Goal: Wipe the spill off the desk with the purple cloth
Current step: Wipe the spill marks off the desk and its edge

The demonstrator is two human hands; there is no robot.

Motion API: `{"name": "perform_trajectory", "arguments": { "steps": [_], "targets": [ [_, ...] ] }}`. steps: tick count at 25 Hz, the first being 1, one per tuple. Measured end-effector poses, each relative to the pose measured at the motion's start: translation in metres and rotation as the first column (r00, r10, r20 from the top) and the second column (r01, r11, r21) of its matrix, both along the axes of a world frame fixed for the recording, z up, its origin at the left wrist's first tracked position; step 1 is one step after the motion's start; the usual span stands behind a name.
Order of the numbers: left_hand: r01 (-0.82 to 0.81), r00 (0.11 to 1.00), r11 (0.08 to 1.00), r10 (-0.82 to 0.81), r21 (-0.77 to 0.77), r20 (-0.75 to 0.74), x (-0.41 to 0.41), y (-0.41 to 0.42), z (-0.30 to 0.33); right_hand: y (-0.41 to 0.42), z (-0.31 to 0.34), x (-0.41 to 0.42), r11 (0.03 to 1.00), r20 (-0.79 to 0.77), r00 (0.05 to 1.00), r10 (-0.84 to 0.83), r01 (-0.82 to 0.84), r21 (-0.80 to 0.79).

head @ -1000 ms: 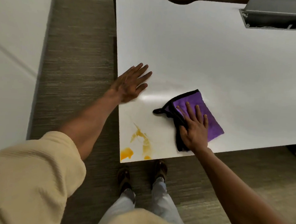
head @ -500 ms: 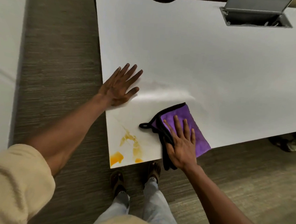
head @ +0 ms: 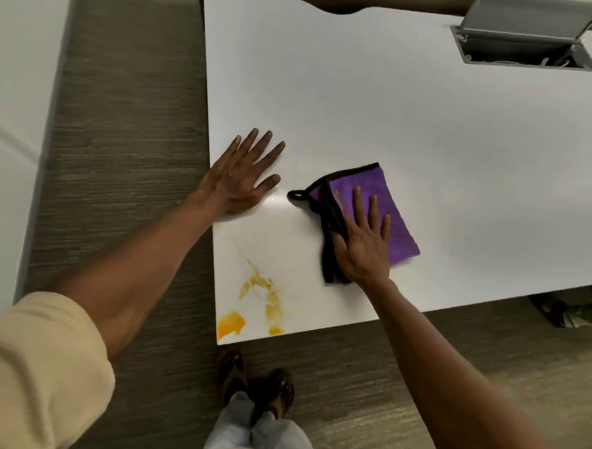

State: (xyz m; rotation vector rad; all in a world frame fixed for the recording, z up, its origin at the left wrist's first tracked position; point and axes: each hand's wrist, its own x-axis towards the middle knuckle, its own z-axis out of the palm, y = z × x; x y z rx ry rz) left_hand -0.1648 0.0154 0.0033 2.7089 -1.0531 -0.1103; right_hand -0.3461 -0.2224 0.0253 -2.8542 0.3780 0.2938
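Both hands are lying flat: right hand (head: 361,251) pressing the soft, limp purple cloth (head: 388,208), left hand (head: 240,180) bracing on the table (head: 430,128).

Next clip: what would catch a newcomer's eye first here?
The purple cloth with black trim, pressed flat on the white desk under the right hand. Next, the orange spill smeared at the desk's near left corner, apart from the cloth. The left hand lies flat near the left edge.

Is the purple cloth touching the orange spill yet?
Apart. The head view shows bare white desk between the cloth and the spill.
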Motion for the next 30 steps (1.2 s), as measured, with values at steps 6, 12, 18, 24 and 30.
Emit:
{"name": "perform_trajectory", "arguments": {
  "steps": [6,12,18,24,30],
  "targets": [
    [-0.008,1.000,0.999,0.008,0.036,0.021,-0.001,-0.002,-0.003,0.014,-0.015,-0.104,0.997,-0.090,0.994,0.069,-0.072,-0.027],
    [-0.029,0.999,0.999,0.029,0.020,0.024,0.002,-0.003,-0.004,0.001,-0.016,-0.018,0.980,-0.003,0.984,0.176,-0.175,-0.093],
    [-0.024,0.999,1.000,0.024,0.006,0.028,0.002,-0.002,-0.006,0.007,-0.016,0.076,0.999,0.069,0.997,-0.024,0.027,-0.044],
    [-0.031,0.999,0.999,0.030,0.028,0.026,-0.004,-0.003,0.000,0.030,-0.019,-0.049,0.999,0.102,0.994,0.037,-0.035,-0.025],
    [-0.054,0.998,0.998,0.053,0.030,0.036,-0.004,-0.004,-0.001,0.051,-0.023,-0.104,0.998,0.076,0.996,0.046,-0.042,-0.051]
  ]
}}
